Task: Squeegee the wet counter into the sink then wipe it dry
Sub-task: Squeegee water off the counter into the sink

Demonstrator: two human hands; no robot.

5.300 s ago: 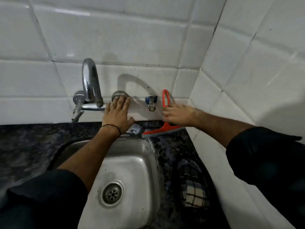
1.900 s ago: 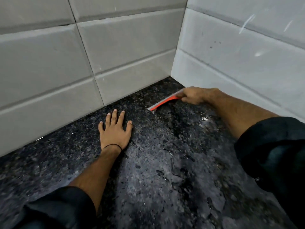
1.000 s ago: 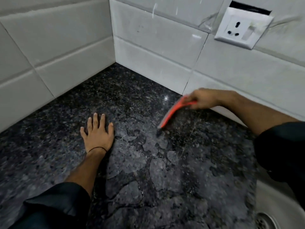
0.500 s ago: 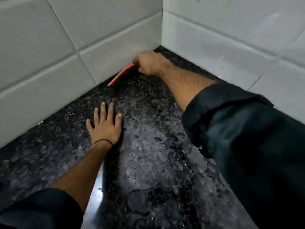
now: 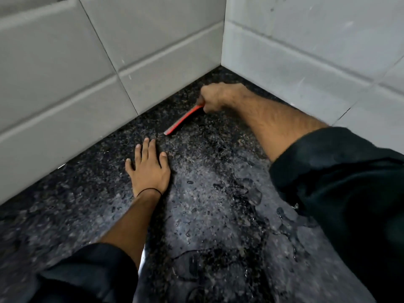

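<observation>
Where two walls of pale grey tile (image 5: 153, 40) meet, a dark speckled granite counter (image 5: 76, 204) runs into the corner and fills the lower view. Its surface is wet: a dull sheen lies over the middle, and beads and ragged-edged pools of water (image 5: 247, 191) spread toward the near right, partly under a dark sleeve (image 5: 341, 193). On the left, the stone looks drier, though the blur there makes that hard to judge. A thin bright strip (image 5: 143, 258) shows beside the left forearm near the bottom — possibly a metal edge, too little of it visible to say.

Open counter lies to the left of the left arm and between the two arms; the far side is closed by the left-hand wall, whose base runs diagonally just beyond the hands, and by the right-hand wall behind the right forearm.

The right hand (image 5: 218, 96) is near the corner, fingers curled shut around the handle end of a red squeegee (image 5: 182, 120). Its blade points down-left from the fist, lies on the counter and ends just short of the left fingertips (image 5: 146, 142). The left hand (image 5: 148, 169) rests flat, palm down, fingers spread and holding nothing — a thin black band (image 5: 149, 190) circles its wrist.
</observation>
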